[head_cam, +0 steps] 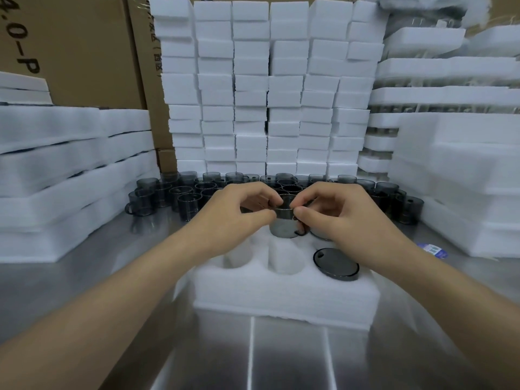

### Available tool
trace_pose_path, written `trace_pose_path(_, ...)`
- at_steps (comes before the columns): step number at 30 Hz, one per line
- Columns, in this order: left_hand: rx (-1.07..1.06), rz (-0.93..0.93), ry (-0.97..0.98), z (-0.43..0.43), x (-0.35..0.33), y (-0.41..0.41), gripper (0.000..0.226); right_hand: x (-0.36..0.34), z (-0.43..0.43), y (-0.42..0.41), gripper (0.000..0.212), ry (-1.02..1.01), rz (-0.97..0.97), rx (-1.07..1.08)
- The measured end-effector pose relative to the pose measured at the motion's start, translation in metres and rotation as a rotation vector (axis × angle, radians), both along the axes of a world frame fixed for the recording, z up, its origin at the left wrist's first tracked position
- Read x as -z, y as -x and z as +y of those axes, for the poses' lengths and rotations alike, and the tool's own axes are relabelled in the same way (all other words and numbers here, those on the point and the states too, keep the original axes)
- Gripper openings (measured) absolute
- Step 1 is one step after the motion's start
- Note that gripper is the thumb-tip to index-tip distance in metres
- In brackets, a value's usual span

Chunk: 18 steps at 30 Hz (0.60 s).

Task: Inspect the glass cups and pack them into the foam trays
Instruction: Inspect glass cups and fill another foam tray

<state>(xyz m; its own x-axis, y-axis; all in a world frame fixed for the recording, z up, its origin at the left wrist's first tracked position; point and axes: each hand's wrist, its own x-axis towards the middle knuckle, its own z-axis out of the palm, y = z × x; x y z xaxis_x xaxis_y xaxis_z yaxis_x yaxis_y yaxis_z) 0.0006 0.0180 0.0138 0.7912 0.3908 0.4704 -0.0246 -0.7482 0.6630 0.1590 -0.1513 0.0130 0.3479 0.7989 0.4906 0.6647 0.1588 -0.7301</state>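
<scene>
The far pockets of the foam tray point(284, 291) are hidden behind both hands point(239, 209), so whether cups sit there can't be told. Behind the tray, the rear cups point(174, 192) blur together, and the cardboard box point(70, 52) lettering is cut off.

Smoky grey glass cups point(194, 198), white foam tray point(284, 294), white foam blocks point(267, 88) stacked behind, brown cardboard boxes point(84, 52) with black lettering, silver-grey metal table point(84, 277), small blue-and-white label point(432, 249)
</scene>
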Motion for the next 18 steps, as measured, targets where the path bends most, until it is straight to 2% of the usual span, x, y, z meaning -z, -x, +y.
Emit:
trace_pose_path(2,0.025,-0.004,0.024,0.001,-0.002,0.002,0.026,-0.002,0.001,0.003,0.004,-0.032,0.099,-0.022)
trace_pose_path(5,0.029,0.02,-0.033,0.002,-0.001,0.004,0.052,-0.005,0.001,0.004,0.005,-0.07,0.246,-0.026)
trace_pose_path(7,-0.011,-0.049,-0.118,0.0,0.001,0.003,0.056,-0.007,0.0,0.002,0.008,-0.072,0.247,-0.012)
trace_pose_path(9,-0.04,-0.123,-0.179,0.001,0.003,0.002,0.055,-0.007,-0.001,0.0,0.021,-0.06,0.219,-0.035)
trace_pose_path(11,-0.059,-0.155,-0.238,0.003,0.004,0.0,0.056,-0.005,-0.002,-0.003,0.042,-0.034,0.107,-0.014)
trace_pose_path(14,-0.068,-0.171,-0.221,0.005,0.004,0.001,0.062,0.002,-0.002,-0.008,0.067,0.042,-0.244,0.147)
trace_pose_path(16,-0.045,-0.172,-0.196,0.003,0.003,0.001,0.062,0.004,-0.001,-0.009,0.066,0.024,-0.329,0.204)
trace_pose_path(18,-0.018,-0.168,-0.175,0.002,0.002,0.0,0.059,0.002,-0.001,-0.009,0.059,-0.014,-0.333,0.22)
